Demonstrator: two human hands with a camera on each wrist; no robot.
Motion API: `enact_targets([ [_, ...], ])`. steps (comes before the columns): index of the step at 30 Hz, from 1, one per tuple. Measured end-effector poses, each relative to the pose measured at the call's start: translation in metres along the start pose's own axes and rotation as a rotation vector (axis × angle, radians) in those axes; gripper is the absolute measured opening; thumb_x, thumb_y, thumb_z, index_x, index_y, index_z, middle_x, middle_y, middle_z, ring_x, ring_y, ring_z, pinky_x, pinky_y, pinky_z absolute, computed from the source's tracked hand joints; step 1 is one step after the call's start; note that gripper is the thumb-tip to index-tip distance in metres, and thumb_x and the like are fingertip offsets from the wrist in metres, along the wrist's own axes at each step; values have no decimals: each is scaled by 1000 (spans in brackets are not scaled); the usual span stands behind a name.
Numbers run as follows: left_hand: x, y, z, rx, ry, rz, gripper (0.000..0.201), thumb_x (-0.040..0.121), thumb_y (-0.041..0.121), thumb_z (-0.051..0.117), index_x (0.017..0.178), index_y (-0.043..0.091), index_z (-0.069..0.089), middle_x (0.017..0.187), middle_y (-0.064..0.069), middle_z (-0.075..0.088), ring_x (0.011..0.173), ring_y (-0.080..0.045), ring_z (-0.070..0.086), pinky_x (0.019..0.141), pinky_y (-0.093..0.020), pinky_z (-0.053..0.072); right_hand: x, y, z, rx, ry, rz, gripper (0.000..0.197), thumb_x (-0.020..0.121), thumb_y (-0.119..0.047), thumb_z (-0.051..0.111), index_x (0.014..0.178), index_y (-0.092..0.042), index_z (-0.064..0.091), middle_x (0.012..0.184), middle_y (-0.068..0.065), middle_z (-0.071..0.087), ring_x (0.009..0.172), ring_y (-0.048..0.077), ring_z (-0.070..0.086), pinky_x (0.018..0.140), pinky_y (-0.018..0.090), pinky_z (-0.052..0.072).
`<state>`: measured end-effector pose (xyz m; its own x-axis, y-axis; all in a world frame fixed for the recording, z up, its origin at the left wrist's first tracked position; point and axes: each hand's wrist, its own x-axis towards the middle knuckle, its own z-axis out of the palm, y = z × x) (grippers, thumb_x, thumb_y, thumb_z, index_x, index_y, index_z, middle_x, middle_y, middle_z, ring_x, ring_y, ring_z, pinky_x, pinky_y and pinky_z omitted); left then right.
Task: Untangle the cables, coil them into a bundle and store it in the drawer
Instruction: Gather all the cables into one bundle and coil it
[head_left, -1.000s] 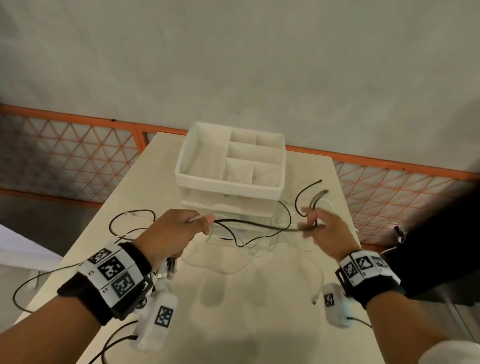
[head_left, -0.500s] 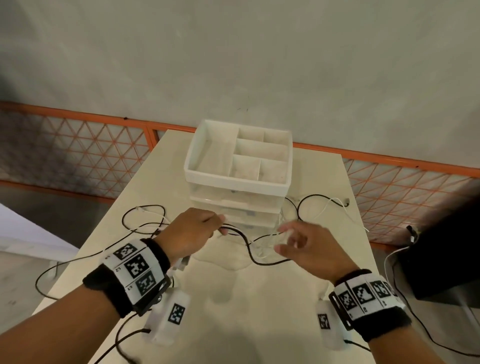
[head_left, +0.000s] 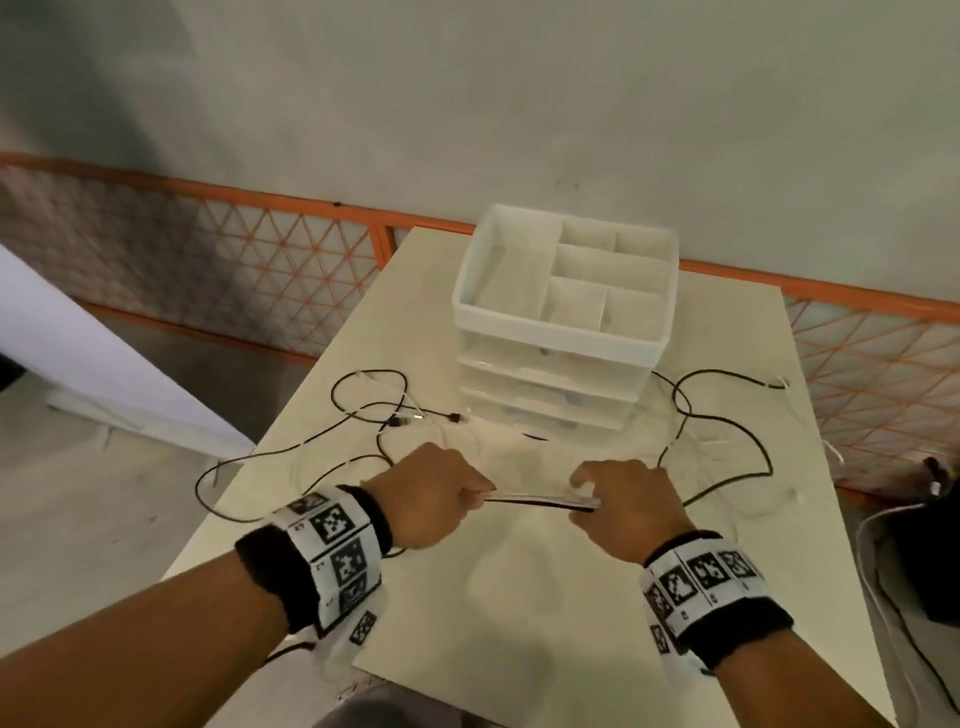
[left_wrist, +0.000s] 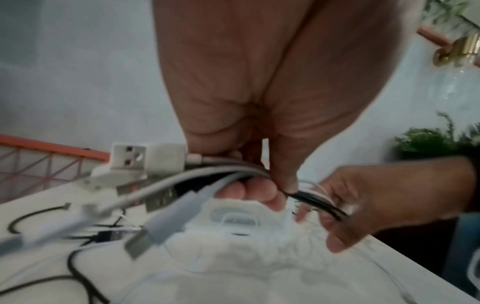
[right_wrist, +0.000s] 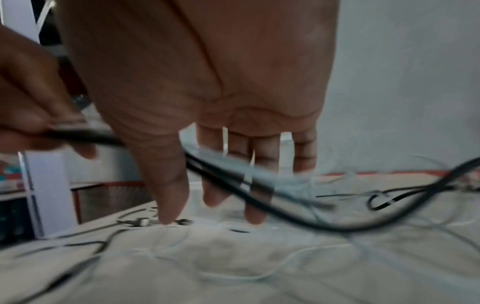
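While the loose ends trail across the table (head_left: 597, 597), both hands have come together just above it, and that's the change: a second ago they were stretched wide with one black strand between them, now they sit close with a short, straight run of cables (head_left: 540, 501) held taut from one to the other.

The left hand (head_left: 434, 496) is curled tight; the left wrist view shows thumb and fingertips (left_wrist: 262, 191) pinching several grey and black strands gathered side by side, with plug ends (left_wrist: 166, 226) dangling out toward seven o'clock. The right hand (head_left: 631, 512) has its thumb pressing the same strands against its fingers (right_wrist: 255, 185), which hang long and only loosely bent, so that's a light guiding grip, not a fist.

What it means: I'd call this the gathering stage. Strands are being lined up in parallel, ready for the first loop of a coil.

Plenty is left, though. Black slack (head_left: 374, 410) sprawls at ten o'clock from the hands, and more black cable (head_left: 727, 421) loops out at two o'clock, with pale white leads near it, hard to trace against the tabletop.

Straight ahead at twelve o'clock stands the white drawer unit (head_left: 563, 332), open tray on top. The drawers below look closed from the head view, though the blur leaves that uncertain. Nothing is stored yet.
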<state>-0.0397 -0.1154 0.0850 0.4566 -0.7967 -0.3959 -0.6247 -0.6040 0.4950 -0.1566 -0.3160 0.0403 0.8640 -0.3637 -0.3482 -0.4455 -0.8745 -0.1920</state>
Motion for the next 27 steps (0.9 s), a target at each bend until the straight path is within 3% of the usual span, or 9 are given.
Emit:
enact_targets([
  [3,10,0,21,41,63,79,29,98,13,49,111,14,75,102,-8,73,92,-23,66,84,-36,50,-7,-36,7,258,-39,-197,41,84,-35,69,123,-39,58,101,-8,74,98,16,68,93,35,51],
  [5,13,2,26,1,89,176,25,95,13,52,95,12,77,89,-10,73,80,-24,64,75,-38,50,-6,-58,15,359,-100,-226,13,87,-26,64,89,-39,60,89,-3,74,85,20,69,81,41,56],
  [7,11,-6,26,-43,182,232,20,92,14,57,93,13,77,91,-7,71,83,-22,63,78,-35,48,1,-65,21,412,-105,-137,23,93,-21,58,72,-31,63,83,2,73,79,23,68,78,45,56],
  [10,0,-42,20,-102,405,128,18,89,21,64,105,20,72,103,0,66,95,-17,57,86,-30,46,7,-56,20,509,-88,8,31,98,-26,56,74,-20,75,79,-5,71,79,18,66,75,30,51],
  [12,-7,-77,18,-78,354,-114,21,89,28,62,109,21,67,107,1,64,99,-18,60,87,-33,49,8,-51,17,611,-43,54,35,99,-27,57,71,-19,75,70,-15,67,71,10,62,65,15,42],
  [15,-16,-121,34,99,-5,-379,37,88,43,61,119,21,58,120,-2,61,111,-25,58,94,-37,48,8,-55,14,715,-10,103,33,99,-26,58,72,-20,77,73,-22,65,74,-3,57,64,9,35],
  [18,-23,-136,62,124,-156,-386,61,85,50,65,132,17,45,128,-5,50,118,-29,53,96,-38,45,6,-66,14,705,-20,115,33,99,-33,57,73,-24,76,67,-12,62,70,9,58,65,20,40],
  [23,-13,-134,82,67,-8,-323,23,93,26,47,108,12,58,114,-11,60,105,-32,59,82,-36,47,4,-79,18,692,-21,105,27,99,-26,56,81,-29,75,72,-13,65,70,10,59,62,17,41],
  [27,2,-97,74,-66,38,-176,23,92,20,49,101,8,67,107,-14,69,99,-33,63,81,-34,50,1,-87,13,690,10,82,24,103,-38,48,101,-38,71,76,-6,69,69,10,61,63,20,43],
])
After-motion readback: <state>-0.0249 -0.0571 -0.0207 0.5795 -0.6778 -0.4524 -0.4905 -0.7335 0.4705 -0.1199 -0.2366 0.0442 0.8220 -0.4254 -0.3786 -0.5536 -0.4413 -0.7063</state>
